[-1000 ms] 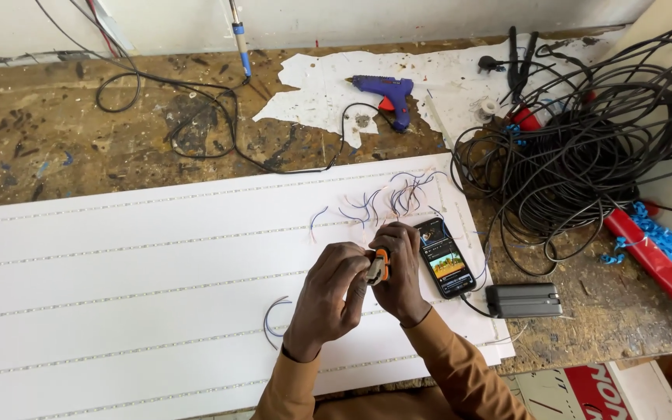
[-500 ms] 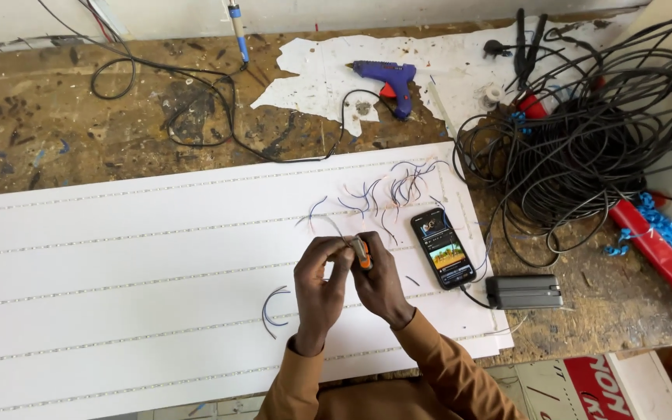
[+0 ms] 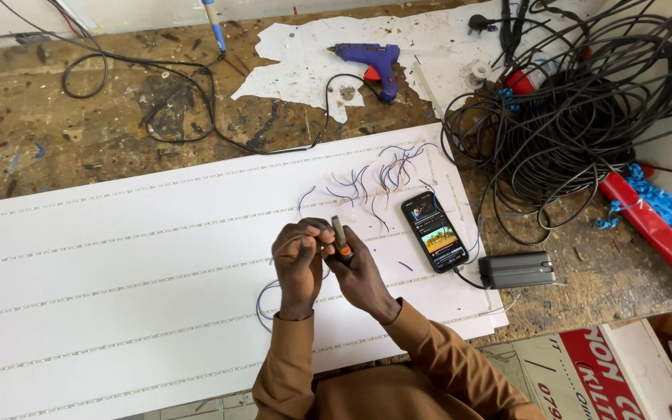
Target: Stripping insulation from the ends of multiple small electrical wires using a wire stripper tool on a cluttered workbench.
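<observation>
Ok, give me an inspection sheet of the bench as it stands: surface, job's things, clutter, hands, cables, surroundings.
Surface: worn, paint-stained wooden bench; a white panel with rows of LED strips lies across it.
Job's things: small orange-and-black cutter and a thin blue wire, both above the panel.
Clutter: blue glue gun on torn white paper; smartphone with lit screen; grey power bank; short loose wires; red tube.
Hands: left hand pinches the wire; right hand grips the cutter.
Cables: big tangle of black cable at right; one black cord looped at top left.
Surroundings: cardboard boxes below the bench edge.
</observation>
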